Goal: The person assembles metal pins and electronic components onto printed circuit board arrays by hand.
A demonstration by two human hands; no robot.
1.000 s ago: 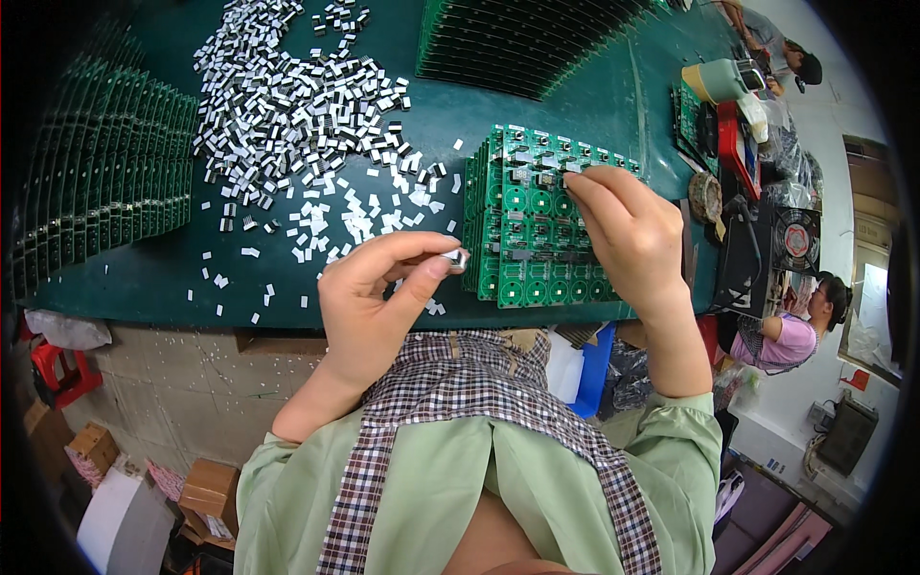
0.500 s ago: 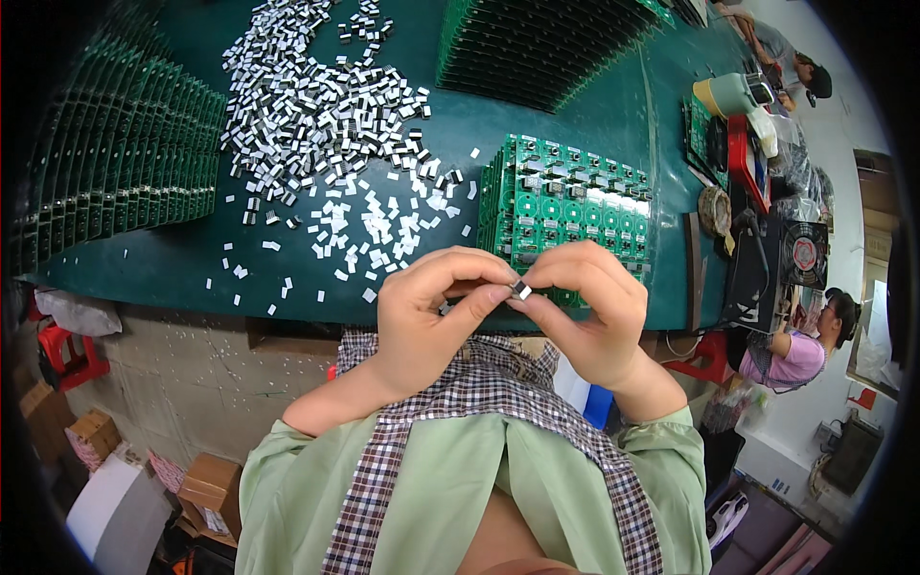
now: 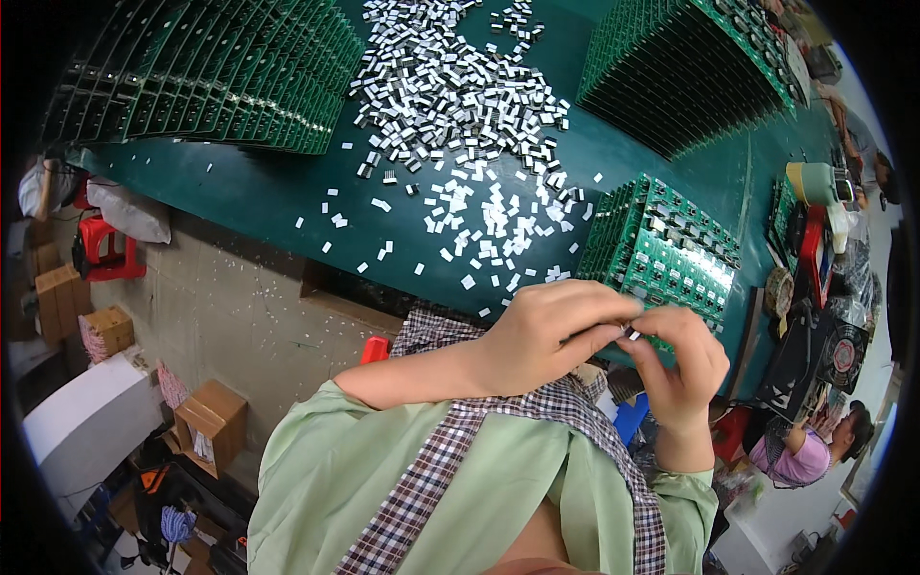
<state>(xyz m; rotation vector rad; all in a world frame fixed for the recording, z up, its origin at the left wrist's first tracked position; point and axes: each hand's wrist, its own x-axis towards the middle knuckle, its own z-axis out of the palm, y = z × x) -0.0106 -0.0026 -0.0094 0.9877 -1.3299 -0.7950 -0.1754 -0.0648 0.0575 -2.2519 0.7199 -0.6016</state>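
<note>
You had both hands narrowed to fingertip pinches that met at a small black-and-white component (image 3: pixel 633 334), just in front of the near corner of the stack of green circuit boards (image 3: pixel 661 251). Your left hand (image 3: pixel 567 335) reached across your body, its thumb and forefinger drawn close at the part; your right hand (image 3: pixel 682 359) pinched in from the other side. Which of the two bore the weight, and whether anything else lay in either palm, you could not have told from this view.

The likeliest slip, I judged, was a dropped component: it was tiny, only fingertips touched it, and it appeared close to the near edge of the green surface (image 3: pixel 259 192), so a loose pinch could have sent it onto your checked apron (image 3: pixel 422 479) or down to the floor (image 3: pixel 259 287), where pale specks already lay. Your fingers hid much of it, so it could also have ended up turned the wrong way round without your noticing.

The stack stood close by your right hand, and a careless knuckle could have nudged its boards askew or pressed on the parts fitted to them. Farther off, the loose white tabs (image 3: pixel 494 216) spread between you and the heap of components (image 3: pixel 460 91); a dragged forearm could have swept some over the edge, and a tab stuck to a fingertip might have spoiled your grip
</note>
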